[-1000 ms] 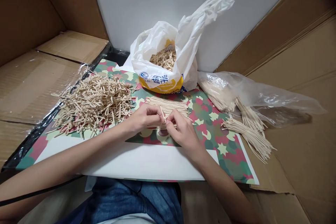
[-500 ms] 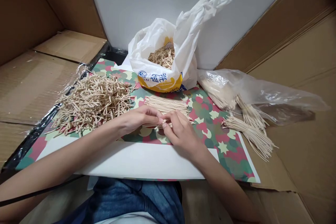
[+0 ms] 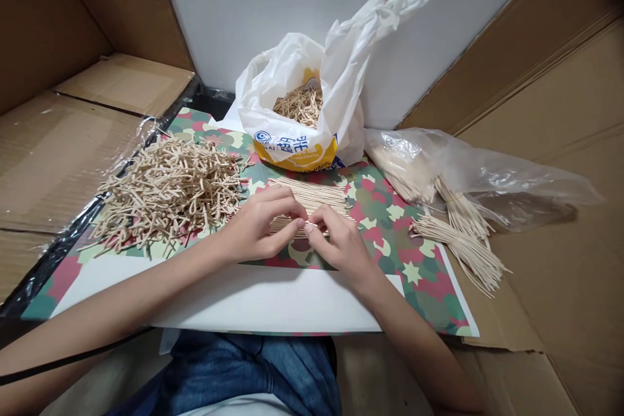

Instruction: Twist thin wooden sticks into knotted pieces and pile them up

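My left hand [image 3: 269,221] and my right hand [image 3: 340,239] meet fingertip to fingertip over the middle of the work surface. Both are closed in a pinch on a thin pale strand [image 3: 309,223], mostly hidden by the fingers. Just beyond and beneath them lies a row of straight pale sticks [image 3: 312,192], side by side. To the left of my left hand is a big heap of looped and knotted strands [image 3: 170,192].
A white plastic bag [image 3: 297,136] with short strands inside stands at the back. On the right lie a clear plastic bag [image 3: 487,162] and loose stick bundles [image 3: 463,247]. Camouflage-patterned paper [image 3: 414,299] and a white sheet [image 3: 219,302] cover the surface. Cardboard [image 3: 560,162] flanks it.
My left hand has turned and its fingers have spread a little from the palm. The fingertips of both hands stay together on the strand, which shows less now.
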Demonstrator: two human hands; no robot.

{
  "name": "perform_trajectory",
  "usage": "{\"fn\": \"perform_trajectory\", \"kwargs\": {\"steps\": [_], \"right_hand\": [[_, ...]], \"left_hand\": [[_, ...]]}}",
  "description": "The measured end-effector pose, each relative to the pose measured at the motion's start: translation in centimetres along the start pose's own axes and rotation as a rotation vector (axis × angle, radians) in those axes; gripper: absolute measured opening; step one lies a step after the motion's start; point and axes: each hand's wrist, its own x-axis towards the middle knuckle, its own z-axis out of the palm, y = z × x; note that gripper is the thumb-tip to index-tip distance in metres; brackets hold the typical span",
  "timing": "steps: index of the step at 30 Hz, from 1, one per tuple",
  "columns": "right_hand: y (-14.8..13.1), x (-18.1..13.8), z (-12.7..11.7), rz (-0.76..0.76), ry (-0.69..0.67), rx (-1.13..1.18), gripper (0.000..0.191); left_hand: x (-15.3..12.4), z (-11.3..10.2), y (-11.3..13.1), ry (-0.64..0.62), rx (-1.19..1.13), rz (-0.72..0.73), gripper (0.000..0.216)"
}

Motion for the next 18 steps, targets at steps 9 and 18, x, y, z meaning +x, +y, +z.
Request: {"fn": "perform_trajectory", "kwargs": {"steps": [9,18], "right_hand": [[0.27,0.15,0.10,0.062,-0.093,0.136,0.007],[0.53,0.51,-0.02,-0.256,0.047,-0.236,0.016]], "left_hand": [[-0.09,0.29,-0.07,0.064,0.073,-0.029,0.009],[0.40,0.15,0.09,0.066,-0.285,-0.296,0.008]]}}
